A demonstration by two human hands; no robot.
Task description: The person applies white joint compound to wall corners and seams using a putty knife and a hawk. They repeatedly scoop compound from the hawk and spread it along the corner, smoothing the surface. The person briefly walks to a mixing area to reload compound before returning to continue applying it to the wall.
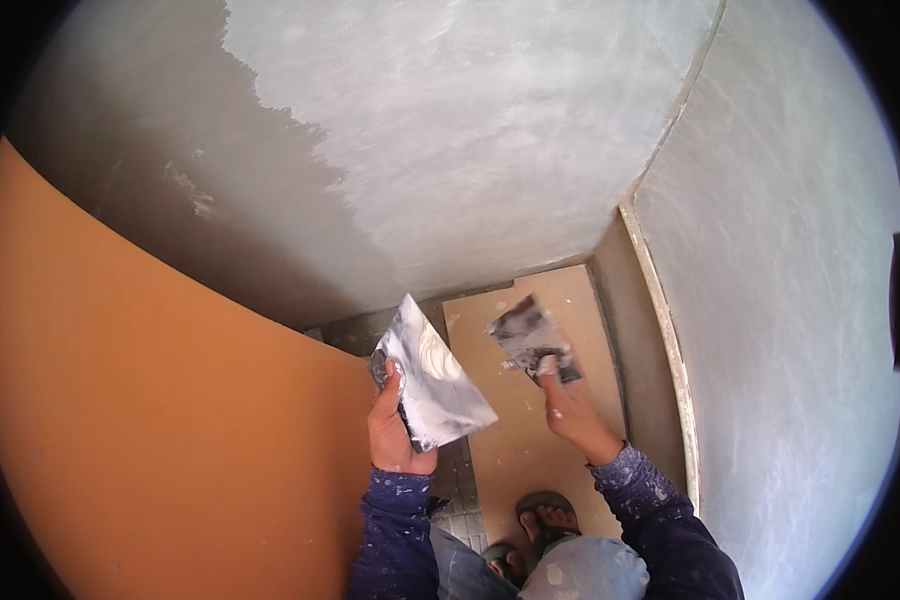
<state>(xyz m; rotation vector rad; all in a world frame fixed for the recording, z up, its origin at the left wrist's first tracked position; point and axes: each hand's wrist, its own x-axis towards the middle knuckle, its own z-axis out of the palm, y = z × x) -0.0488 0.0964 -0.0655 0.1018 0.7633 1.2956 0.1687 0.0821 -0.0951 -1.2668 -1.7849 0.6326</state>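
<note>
- A broad silvery metal plate with a dark edge grip (435,380) is tilted in front of the person, over the floor; a swirl of white paste (436,357) lies on it.
- The left hand (400,430) is wrapped around the grip, thumb along the plate's edge.
- A smaller, smeared, flat metal blade (522,328) is beside the plate, apart from it, pinched in the right hand (567,412); its far fingers are hidden.
- Ahead, a pale grey coat (490,130) covers the wall's middle and right, ending in a ragged edge; this part looks done, at least for one layer.
- The darker brownish-grey stretch (160,170) at left seems left to cover, bar a faint white smear.
- The right-hand pale grey wall (770,300) appears coated too.
- No brand, label or writing can be read.
</note>
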